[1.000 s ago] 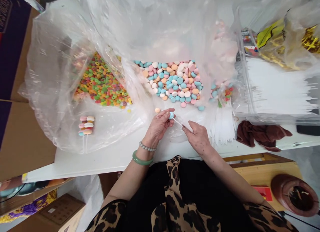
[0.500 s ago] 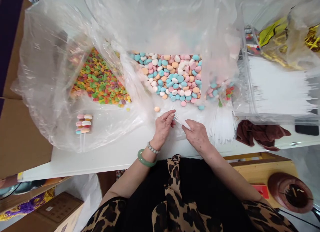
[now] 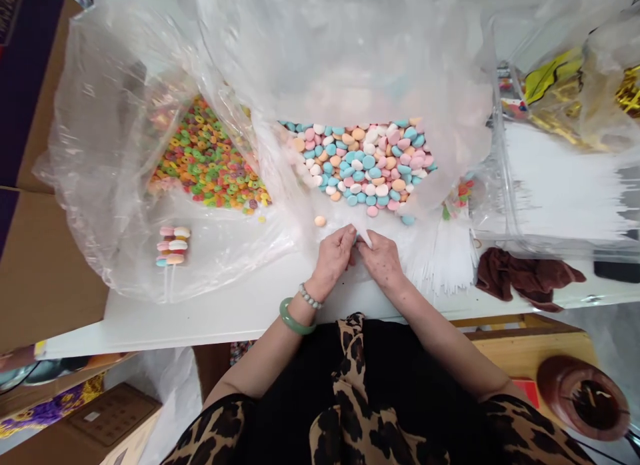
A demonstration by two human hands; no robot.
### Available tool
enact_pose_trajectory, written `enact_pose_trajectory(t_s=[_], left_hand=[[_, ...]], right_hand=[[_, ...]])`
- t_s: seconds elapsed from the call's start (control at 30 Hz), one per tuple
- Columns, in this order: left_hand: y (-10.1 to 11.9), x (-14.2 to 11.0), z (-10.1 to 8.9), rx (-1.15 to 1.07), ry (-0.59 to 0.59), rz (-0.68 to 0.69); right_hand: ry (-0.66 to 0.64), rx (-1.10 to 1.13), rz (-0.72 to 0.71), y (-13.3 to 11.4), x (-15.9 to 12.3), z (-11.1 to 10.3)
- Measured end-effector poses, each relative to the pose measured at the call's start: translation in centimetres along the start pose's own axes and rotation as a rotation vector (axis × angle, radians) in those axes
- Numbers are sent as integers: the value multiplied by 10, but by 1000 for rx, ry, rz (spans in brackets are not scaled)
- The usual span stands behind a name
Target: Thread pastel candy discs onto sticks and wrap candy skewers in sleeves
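My left hand (image 3: 336, 255) is closed in a pinch, with a sliver of blue candy showing at its fingertips. Fingertip to fingertip with it, my right hand (image 3: 384, 261) is closed around thin white sticks (image 3: 367, 237); most of their length is hidden. Above both hands lies a heap of pastel candies (image 3: 367, 168) in blue, pink, white and orange, with a single orange candy (image 3: 320, 221) apart from it. On the left, two finished candy skewers (image 3: 173, 245) rest side by side on clear plastic.
Small colourful ring candies (image 3: 213, 158) fill an open plastic bag (image 3: 90, 151) at left. More white sticks (image 3: 447, 251) lie right of my hands, beside a brown cloth (image 3: 525, 275). A clear tray (image 3: 503, 185) of white sticks and a dark phone (image 3: 617, 270) are farther right.
My two hands have come closer together, and the white sticks have tilted more upright between them. The whole view has shifted slightly.
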State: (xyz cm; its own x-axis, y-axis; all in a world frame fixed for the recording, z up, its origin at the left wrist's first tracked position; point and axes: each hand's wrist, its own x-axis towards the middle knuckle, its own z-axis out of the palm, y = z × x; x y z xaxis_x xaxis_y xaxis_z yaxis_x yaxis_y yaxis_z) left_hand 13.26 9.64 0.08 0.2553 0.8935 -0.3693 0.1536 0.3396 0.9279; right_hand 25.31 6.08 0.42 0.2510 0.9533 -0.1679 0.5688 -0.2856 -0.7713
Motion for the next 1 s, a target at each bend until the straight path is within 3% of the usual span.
enact_pose_trajectory(t_s=[0.07,0.17,0.27,0.33,0.4,0.43,0.5,0.57,0.67,0.73,0.83,1.0], left_hand=[[8,-3,-14,33,77,36],[25,-10,-43,105,351,186],[38,-7,-85,198,656,356],[38,3,-117,347,801,364],[31,16,-145,617,793,201],[25,22,-154,740,728,112],[13,29,-163,925,604,30],[4,28,-161,1046,527,40],[-3,22,-155,1084,512,47],[-2,21,-158,1024,577,63],[4,33,-168,995,650,114],[13,57,-178,1105,615,57]], right_hand=[[-1,65,97,7,-2,-9],[-14,164,228,18,-7,-15],[-126,303,331,20,-11,-10],[-176,370,354,18,-12,-5],[-177,397,355,17,-13,-1],[-171,401,357,16,-13,0],[-161,400,362,16,-13,0],[-148,391,369,18,-13,0],[-125,388,386,19,-14,0],[-116,398,395,19,-14,0],[-120,416,396,18,-13,0],[-129,427,394,19,-12,1]])
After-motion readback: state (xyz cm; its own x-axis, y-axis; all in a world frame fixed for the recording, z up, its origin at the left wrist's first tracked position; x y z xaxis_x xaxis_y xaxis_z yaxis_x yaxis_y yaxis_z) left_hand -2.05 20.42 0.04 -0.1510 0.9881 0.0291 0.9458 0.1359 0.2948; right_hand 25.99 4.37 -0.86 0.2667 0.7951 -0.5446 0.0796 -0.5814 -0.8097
